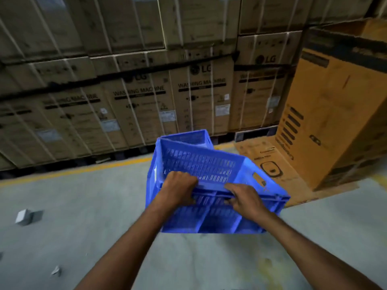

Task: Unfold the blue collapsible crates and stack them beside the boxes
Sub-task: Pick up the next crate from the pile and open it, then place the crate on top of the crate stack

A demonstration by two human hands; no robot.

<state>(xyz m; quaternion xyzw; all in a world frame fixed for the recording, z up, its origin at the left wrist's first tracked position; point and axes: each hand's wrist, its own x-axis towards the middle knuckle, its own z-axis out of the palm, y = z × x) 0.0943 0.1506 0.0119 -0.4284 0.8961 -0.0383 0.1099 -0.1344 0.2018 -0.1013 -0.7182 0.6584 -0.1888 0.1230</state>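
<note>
I hold an unfolded blue crate [211,164] in front of me above the floor, its perforated far wall facing me. My left hand [178,188] and my right hand [245,200] both grip its near top rim, fingers curled over the edge. Behind it, a second blue crate [189,137] stands on the floor close to the stacked washing machine boxes [196,97].
Strapped cardboard boxes form a wall along the back on dark pallets. A tall brown carton [335,114] stands at the right on flattened cardboard [270,162]. A yellow floor line [88,170] runs along the boxes. Small scraps [27,216] lie on the grey concrete at left.
</note>
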